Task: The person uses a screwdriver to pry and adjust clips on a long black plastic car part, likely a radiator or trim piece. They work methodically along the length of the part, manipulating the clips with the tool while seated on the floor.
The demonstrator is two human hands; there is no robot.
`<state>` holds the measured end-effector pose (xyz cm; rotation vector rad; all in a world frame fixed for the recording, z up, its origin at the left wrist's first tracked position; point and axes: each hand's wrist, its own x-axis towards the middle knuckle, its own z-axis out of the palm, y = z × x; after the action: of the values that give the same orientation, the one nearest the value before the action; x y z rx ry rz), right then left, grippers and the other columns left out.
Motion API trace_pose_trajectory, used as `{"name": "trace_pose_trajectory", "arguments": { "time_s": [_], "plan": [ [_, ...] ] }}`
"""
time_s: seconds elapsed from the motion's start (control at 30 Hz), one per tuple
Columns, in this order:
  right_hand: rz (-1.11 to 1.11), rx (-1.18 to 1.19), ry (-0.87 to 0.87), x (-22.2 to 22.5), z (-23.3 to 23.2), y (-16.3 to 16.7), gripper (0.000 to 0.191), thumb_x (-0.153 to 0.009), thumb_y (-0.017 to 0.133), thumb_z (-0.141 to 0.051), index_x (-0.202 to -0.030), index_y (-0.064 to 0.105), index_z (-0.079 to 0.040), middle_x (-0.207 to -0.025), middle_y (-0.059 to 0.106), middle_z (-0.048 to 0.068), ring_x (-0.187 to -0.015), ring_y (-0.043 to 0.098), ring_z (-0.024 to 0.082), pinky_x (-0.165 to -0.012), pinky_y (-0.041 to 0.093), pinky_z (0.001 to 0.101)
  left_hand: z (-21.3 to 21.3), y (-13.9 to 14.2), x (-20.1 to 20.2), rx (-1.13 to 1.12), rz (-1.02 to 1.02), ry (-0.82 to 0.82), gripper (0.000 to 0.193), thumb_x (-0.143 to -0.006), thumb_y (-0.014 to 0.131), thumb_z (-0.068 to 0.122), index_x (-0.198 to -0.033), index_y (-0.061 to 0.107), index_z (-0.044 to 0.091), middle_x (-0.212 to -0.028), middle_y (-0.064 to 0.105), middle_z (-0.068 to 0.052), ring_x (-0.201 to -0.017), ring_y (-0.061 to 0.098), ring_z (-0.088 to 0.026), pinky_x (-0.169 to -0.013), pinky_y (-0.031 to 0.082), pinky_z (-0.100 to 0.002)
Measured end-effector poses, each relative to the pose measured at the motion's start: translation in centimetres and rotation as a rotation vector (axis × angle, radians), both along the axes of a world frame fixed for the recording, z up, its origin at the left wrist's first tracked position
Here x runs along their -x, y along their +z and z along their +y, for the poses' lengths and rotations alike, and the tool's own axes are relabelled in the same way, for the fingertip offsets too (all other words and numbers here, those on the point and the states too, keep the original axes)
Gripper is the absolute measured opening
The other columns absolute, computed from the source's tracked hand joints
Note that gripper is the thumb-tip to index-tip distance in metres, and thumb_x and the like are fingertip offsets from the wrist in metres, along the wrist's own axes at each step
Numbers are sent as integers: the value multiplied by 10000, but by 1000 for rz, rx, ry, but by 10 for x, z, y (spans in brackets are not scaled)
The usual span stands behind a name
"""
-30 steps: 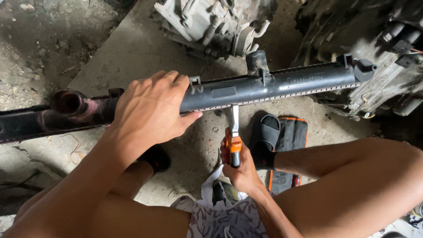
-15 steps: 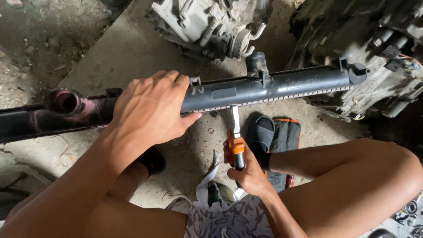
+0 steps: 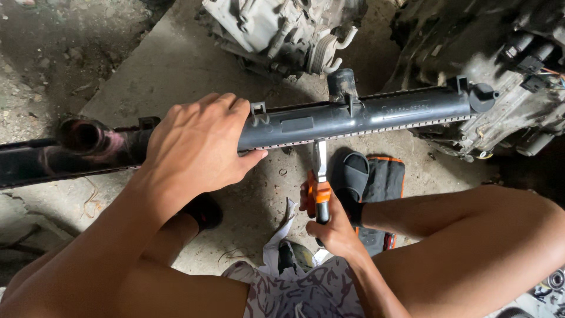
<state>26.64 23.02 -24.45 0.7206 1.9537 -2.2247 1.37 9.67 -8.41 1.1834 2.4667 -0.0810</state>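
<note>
Left hand clamps over my radiator tank top edge; right hand grips orange-handled pliers, jaws at its lower edge. Engine parts crowd beyond; bare concrete floor lies left.

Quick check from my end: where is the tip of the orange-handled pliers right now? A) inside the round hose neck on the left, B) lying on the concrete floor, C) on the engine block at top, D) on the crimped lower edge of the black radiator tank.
D: the right hand holds the pliers upright, tip meeting the lower edge of the radiator tank, while the left hand grips the tank's top.
</note>
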Motion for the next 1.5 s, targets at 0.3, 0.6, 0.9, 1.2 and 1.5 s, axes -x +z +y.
{"name": "trace_pose_trajectory", "arguments": {
  "time_s": [0.3,0.6,0.9,1.2,1.5],
  "plan": [
    [-14,-62,34,3,0,1,814,-645,620,159,-1406,469,-87,-1099,609,28,-929,510,148,-843,469,289,0,-1,0,16,0,-4,606,-831,759,496,-1171,641,8,-1037,689,-155,-840,713,-279,-838,572,-477],
    [41,-8,30,1,-1,-3,828,-635,610,174,-1422,467,-42,-1080,565,41,-946,506,155,-844,459,279,-1,0,-1,-15,-5,12,600,-820,766,483,-1164,635,9,-1067,680,-168,-889,706,-299,-871,544,-491],
    [40,19,27,2,-3,-6,850,-629,605,173,-1436,452,-46,-1064,549,46,-939,499,159,-818,458,285,-1,-3,-1,-54,3,7,609,-805,775,484,-1144,645,-5,-1069,673,-177,-922,693,-318,-885,520,-524],
    [142,25,21,11,-2,-7,728,-641,580,194,-1329,487,-25,-1017,504,36,-902,486,157,-917,504,329,1,-5,-1,-17,-11,19,609,-809,773,479,-1168,642,4,-1053,678,-157,-893,697,-295,-899,518,-518],
    [11,159,-27,10,-5,16,573,-641,548,198,-1160,491,-39,-906,436,16,-805,456,128,-660,416,280,-2,0,-4,-57,-2,13,585,-806,785,466,-1151,648,13,-1050,678,-140,-895,697,-291,-846,529,-492]
  ]
}}
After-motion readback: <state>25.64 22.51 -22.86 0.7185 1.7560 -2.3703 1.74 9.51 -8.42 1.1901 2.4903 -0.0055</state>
